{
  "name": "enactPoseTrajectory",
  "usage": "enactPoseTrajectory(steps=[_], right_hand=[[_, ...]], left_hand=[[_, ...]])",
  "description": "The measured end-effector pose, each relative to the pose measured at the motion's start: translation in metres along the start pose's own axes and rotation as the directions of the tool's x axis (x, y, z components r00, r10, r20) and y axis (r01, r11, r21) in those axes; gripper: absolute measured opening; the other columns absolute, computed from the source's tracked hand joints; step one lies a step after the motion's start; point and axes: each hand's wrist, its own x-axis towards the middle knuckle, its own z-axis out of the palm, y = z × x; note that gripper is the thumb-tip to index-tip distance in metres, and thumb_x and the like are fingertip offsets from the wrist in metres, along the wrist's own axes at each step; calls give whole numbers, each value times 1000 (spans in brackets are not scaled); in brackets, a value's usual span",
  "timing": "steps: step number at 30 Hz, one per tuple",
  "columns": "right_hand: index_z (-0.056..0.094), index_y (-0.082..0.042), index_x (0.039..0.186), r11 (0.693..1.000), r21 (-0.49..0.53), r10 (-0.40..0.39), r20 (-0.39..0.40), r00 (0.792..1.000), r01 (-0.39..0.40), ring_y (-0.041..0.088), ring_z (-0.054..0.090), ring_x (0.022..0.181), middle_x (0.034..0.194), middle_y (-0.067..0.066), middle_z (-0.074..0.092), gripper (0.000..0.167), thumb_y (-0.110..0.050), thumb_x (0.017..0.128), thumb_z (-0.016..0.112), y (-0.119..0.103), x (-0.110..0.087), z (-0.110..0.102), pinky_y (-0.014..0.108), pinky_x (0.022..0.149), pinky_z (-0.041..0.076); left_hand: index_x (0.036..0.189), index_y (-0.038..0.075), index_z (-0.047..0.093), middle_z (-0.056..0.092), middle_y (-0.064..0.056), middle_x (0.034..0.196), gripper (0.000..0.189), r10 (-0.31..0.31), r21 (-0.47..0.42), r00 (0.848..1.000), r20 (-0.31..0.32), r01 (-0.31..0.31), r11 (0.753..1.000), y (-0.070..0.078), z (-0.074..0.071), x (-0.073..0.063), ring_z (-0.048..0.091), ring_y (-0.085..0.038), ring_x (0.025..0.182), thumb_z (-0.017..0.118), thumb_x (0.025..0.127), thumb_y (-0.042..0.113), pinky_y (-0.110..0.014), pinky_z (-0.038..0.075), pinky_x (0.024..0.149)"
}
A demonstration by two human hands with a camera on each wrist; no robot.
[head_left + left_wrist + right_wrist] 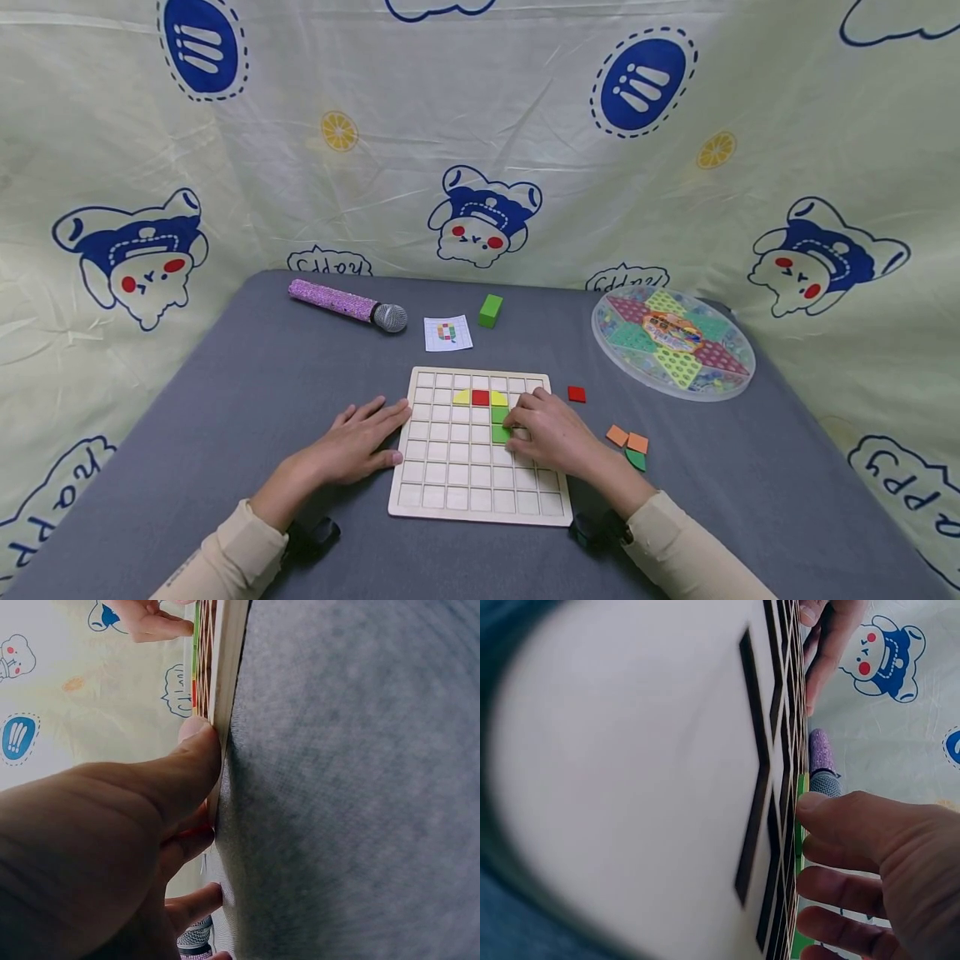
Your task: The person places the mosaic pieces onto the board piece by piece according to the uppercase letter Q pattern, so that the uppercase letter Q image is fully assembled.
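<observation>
A pale wooden grid board (pixel 450 498) lies on the table in the head view. My left hand (pixel 356 442) rests at its left side, fingers spread, with the thumb (pixel 201 746) touching the board's edge. Above the board's right half, my right hand (pixel 553 432) has bent fingers; thumb and forefinger pinch the lower green square tile (pixel 499 434), which lies in a cell. Another green square tile (pixel 498 414) sits directly above it. Along the row over that lie a yellow curved tile (pixel 462 397), a red square tile (pixel 480 398) and a second yellow curved tile (pixel 498 398).
Right of the board lie a red tile (pixel 576 394), two orange tiles (pixel 617 436) and a dark green curved tile (pixel 636 459). Behind it are a pattern card (pixel 448 343), a green block (pixel 491 311) and a purple microphone (pixel 333 299). A round Chinese checkers case (pixel 637 362) stands back right.
</observation>
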Motion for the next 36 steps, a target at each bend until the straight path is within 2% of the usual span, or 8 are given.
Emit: enactPoseTrajectory(steps=[10,20,30,36], right_hand=[[74,-18,90,1000,12,4,-29,1000,-3,11,47,77,87,-4,64,20,-29,74,79,2,-2,-1,24,65,39],[74,-15,92,999,23,34,-29,999,-33,13,50,79,88,-1,64,21,-27,76,77,8,-8,-5,26,66,43],[72,-14,96,992,50,116,-45,992,-114,15,51,84,92,0,62,26,-29,77,78,31,-29,-17,35,72,45],[71,-13,99,976,37,215,-1,977,-214,17,50,87,95,1,61,29,-32,78,76,49,-45,-24,38,74,45]], left_hand=[[149,13,31,29,-6,156,64,-2,4,1000,2,2,1000,0,0,0,17,-37,146,55,94,35,-65,10,112],[148,11,31,30,-8,155,63,20,7,1000,-10,-20,1000,0,0,-1,18,-38,145,55,94,33,-66,11,111],[148,10,32,30,-9,155,62,39,10,999,-20,-39,999,0,0,-1,20,-39,144,55,94,32,-66,13,110],[148,11,32,30,-9,155,62,34,3,999,-17,-34,999,0,0,-2,19,-39,144,55,94,32,-66,13,111]])
